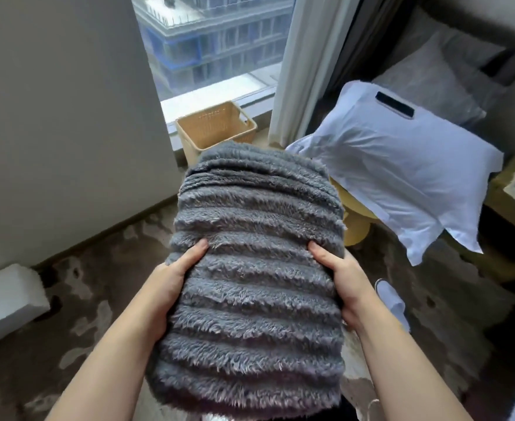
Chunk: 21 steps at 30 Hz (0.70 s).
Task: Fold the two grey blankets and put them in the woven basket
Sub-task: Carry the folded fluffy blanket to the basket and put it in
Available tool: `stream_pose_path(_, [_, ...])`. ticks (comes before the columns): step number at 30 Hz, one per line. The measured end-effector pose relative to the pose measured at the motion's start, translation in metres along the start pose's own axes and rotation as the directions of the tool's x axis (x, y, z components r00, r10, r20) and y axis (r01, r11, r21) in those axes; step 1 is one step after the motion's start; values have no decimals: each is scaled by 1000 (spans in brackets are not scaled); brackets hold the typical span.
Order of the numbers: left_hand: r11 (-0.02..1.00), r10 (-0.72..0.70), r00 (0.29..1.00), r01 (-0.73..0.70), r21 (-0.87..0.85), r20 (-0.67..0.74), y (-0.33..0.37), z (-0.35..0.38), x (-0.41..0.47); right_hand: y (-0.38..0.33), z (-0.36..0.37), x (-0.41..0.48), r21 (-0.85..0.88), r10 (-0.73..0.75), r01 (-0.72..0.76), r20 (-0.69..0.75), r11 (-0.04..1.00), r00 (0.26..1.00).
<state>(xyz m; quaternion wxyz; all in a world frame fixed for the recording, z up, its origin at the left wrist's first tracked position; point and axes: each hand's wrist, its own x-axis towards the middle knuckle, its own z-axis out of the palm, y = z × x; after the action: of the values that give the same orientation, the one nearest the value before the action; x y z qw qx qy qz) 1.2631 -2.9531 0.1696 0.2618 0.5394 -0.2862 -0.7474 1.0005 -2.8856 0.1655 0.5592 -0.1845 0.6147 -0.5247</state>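
I carry the folded grey blanket (256, 253) out in front of me, my left hand (171, 287) and right hand (344, 284) clamped on its two sides, thumbs on top, so the layers stay stacked. The woven basket (215, 129) stands by the window (213, 47), beyond the bundle's far edge. It looks empty, so this load probably goes in first.

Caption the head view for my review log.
Left hand and right hand hold a folded grey blanket, woven basket ahead by the window.
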Motion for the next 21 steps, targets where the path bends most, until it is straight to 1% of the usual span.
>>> stream_pose_path(2, [1000, -20, 997, 20, 5, 70, 28, 7, 42, -16, 0, 37, -2, -6, 6, -62, 1000, 998])
stream_pose_path(4, [999, -24, 996, 22, 23, 85, 56, 18, 85, -33, 2, 79, -24, -26, 23, -113, 999, 993])
stream_pose_path(9, [1000, -25, 997, 24, 20, 71, 138, 44, 205, -88, 17, 220, -55, -37, 31, -113, 998, 993])
stream_pose_path(10, [1000, -17, 998, 17, 5, 56, 157, 48, 229, -104, 23, 254, -40, -41, 38, -96, 999, 995])
stream_pose_path(12, [1000, 8, 1000, -8, -21, -4, 199, 53, 271, -137, 42, 317, -30, 5, -5, -22, 1000, 1000])
stream_pose_path(14, [999, 27, 1000, -28, -44, -14, 236, 58, 295, -169, 61, 358, -34, 45, -44, 56, 998, 997])
stream_pose_path(17, [996, 10, 994, -19, -83, -109, 295, 43, 332, -217, 105, 425, -14, 124, -123, 180, 992, 976])
stream_pose_path(20, [988, 4, 989, -26, -151, -147, 335, 23, 366, -251, 149, 482, -34, 134, -129, 280, 991, 951])
stream_pose_path(21, [986, -7, 987, -19, -165, -159, 350, 17, 382, -262, 165, 505, -44, 140, -133, 293, 990, 946])
